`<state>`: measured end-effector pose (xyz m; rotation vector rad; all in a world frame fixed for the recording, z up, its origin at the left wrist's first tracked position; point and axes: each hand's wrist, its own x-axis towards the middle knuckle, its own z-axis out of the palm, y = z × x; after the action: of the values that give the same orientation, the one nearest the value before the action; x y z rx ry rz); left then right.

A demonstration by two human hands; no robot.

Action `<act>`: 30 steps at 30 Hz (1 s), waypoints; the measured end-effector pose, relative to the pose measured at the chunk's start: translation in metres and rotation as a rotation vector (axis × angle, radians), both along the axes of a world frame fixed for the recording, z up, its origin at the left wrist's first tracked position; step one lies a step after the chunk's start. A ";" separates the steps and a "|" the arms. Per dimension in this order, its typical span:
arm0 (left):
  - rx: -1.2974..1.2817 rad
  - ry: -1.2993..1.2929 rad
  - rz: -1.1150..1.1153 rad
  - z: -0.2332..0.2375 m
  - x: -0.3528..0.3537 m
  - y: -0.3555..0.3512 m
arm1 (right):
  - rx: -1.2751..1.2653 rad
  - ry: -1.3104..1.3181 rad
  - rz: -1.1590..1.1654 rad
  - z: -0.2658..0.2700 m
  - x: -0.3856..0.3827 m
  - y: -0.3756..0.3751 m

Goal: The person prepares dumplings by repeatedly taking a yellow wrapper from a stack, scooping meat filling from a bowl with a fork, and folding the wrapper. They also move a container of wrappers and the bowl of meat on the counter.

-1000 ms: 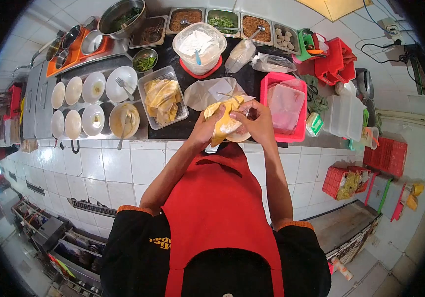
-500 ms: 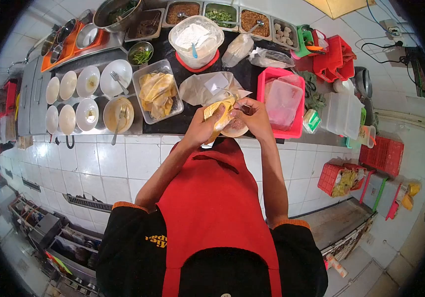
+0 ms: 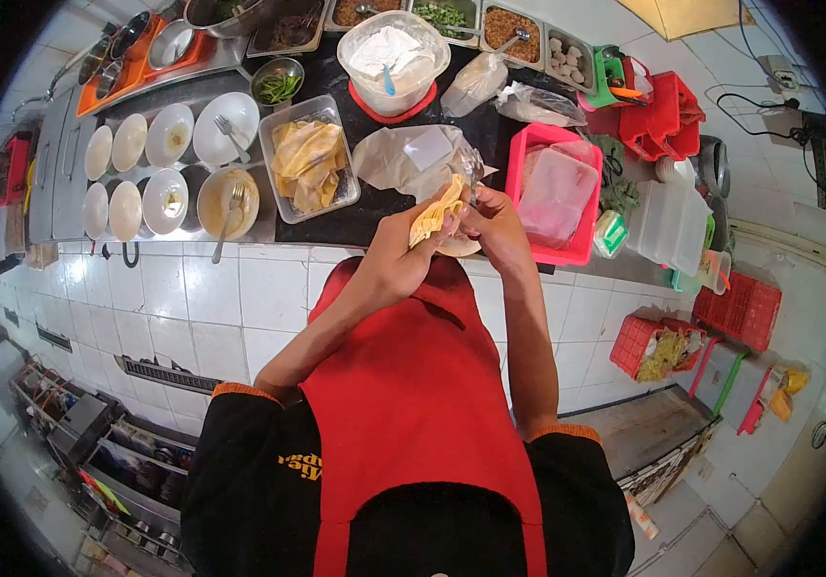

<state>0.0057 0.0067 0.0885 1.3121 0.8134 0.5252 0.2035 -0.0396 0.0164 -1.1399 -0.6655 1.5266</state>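
My left hand is closed around a pleated bunch of thin yellow dough sheets, which stick up between thumb and fingers. Beside it, my right hand has its fingers pinched together near the edge of the sheets. What those fingers hold is too small to make out. Just under both hands, a round pale bowl shows partly, its contents mostly hidden. A clear plastic bag with a white label lies behind the hands. To the left stands a metal tray of folded yellow sheets.
White bowls, some with forks, line the left counter. A tub of white powder stands behind, with metal trays of toppings along the back. At right are a pink basket and a clear plastic box.
The yellow sheets are now raised more upright in my left hand, and both hands cover more of the bowl. The whole view has shifted slightly.
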 end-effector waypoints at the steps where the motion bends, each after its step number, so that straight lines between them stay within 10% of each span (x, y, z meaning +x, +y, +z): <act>1: -0.065 -0.057 -0.008 0.001 -0.002 0.001 | -0.012 -0.005 -0.003 0.001 -0.001 0.000; 30: -0.299 -0.216 0.089 0.024 -0.012 -0.002 | 0.084 -0.182 -0.183 0.066 -0.033 -0.008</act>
<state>-0.0063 0.0045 0.1126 0.9310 0.7407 0.5808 0.1706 -0.0477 0.0824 -1.2497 -0.7202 1.2395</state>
